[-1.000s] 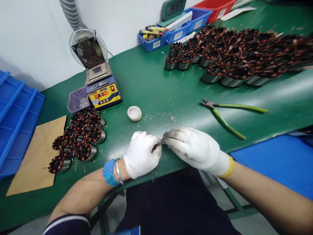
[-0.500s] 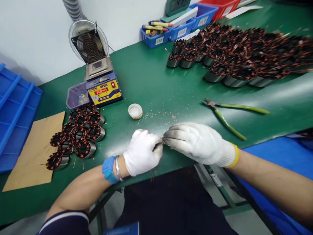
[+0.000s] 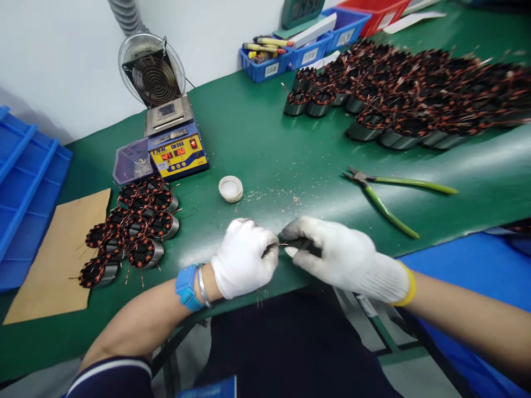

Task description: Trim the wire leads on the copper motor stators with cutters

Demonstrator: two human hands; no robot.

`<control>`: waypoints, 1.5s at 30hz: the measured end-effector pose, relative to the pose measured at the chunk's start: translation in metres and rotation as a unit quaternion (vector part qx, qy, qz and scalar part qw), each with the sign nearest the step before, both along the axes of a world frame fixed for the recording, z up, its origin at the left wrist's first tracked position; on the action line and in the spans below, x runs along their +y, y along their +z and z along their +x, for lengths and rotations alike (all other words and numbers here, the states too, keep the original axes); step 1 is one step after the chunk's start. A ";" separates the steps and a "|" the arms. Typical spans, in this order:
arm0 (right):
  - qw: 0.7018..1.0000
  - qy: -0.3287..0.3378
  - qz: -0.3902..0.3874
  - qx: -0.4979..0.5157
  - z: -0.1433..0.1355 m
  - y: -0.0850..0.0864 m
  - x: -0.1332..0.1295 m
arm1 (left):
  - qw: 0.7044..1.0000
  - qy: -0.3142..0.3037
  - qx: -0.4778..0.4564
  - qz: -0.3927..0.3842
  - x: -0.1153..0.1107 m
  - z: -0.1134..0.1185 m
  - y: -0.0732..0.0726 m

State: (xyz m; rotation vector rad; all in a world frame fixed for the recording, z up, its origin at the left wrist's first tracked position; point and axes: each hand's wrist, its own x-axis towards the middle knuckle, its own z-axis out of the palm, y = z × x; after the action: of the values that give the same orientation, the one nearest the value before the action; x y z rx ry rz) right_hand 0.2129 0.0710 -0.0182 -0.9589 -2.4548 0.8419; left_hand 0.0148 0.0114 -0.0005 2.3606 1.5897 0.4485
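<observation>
My left hand [image 3: 245,258], in a white glove, is closed around a motor stator. The glove hides its body, but thin copper leads [image 3: 260,298] like those on the other stators stick out below the fist. One more wire end [image 3: 284,244] pokes out to the right, between the two hands. My right hand [image 3: 332,251], gloved too, is just right of that wire, with thumb and fingers apart and nothing visible held. Diagonal cutters [image 3: 365,178] with green handles lie with jaws and handles spread, beyond my right hand.
Several stators [image 3: 145,251] stand at left by a brown cardboard sheet [image 3: 62,243]; many more [image 3: 367,127] fill the back right. A solder pot [image 3: 178,152], a small white round dish [image 3: 230,189], wire clippings [image 3: 295,199], blue bins [image 3: 271,69] and a blue crate [image 3: 29,188] are around.
My right hand's fingers have parted and it has drawn slightly right, away from my left fist; a wire end shows between them. My left hand keeps its hold.
</observation>
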 end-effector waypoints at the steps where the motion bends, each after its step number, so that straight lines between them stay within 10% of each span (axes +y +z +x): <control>1: 0.991 0.049 0.122 -0.009 0.005 0.001 0.006 | 1.000 -0.001 0.001 0.004 0.000 0.000 0.000; 3: 0.940 0.166 0.299 -0.015 0.011 0.005 0.016 | 1.000 0.001 0.003 0.016 0.000 0.000 -0.001; 6: 0.902 0.247 0.352 -0.035 0.010 0.011 0.024 | 1.000 0.003 0.003 0.024 0.000 0.000 -0.002; 10: 0.992 0.118 0.037 -0.036 -0.006 0.011 0.013 | 0.999 -0.005 -0.008 0.038 0.000 -0.001 -0.002; 14: 0.976 0.045 -0.211 -0.036 -0.010 0.005 0.002 | 1.000 -0.011 -0.004 0.024 0.000 -0.001 -0.001; 18: 0.993 0.074 0.089 -0.035 0.004 0.000 0.010 | 1.000 -0.005 0.007 0.014 0.000 -0.002 0.000; 22: 0.925 0.192 0.320 -0.063 0.008 0.000 0.016 | 1.000 -0.003 0.001 0.027 0.001 -0.002 -0.001; 26: 0.996 0.069 -0.006 -0.052 -0.006 0.004 0.006 | 1.000 -0.009 0.007 0.025 0.001 -0.003 -0.003; 28: 0.979 0.032 -0.199 -0.033 -0.011 0.006 0.002 | 1.000 -0.015 0.005 0.025 0.001 -0.003 -0.004; 30: 0.973 0.042 -0.226 -0.035 -0.011 0.007 0.003 | 1.000 -0.014 0.000 0.026 0.001 -0.003 -0.003; 34: 0.989 0.098 0.096 -0.051 0.002 0.007 0.016 | 1.000 -0.011 0.000 0.027 0.002 -0.002 -0.001; 38: 0.898 0.236 0.369 -0.051 0.006 0.009 0.023 | 0.999 -0.007 0.006 0.032 0.003 -0.002 -0.001; 42: 0.987 0.151 0.050 -0.039 -0.006 0.008 0.013 | 0.999 -0.015 -0.002 0.028 0.003 -0.003 0.000; 45: 0.965 0.047 -0.257 -0.017 -0.013 0.006 0.006 | 1.000 -0.018 -0.009 0.024 0.003 -0.003 -0.001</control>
State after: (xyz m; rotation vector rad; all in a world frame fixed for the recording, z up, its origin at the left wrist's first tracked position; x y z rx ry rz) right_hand 0.1998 0.0773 -0.0119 -1.0270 -2.3675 1.5566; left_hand 0.0121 0.0140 -0.0012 2.4096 1.5433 0.5036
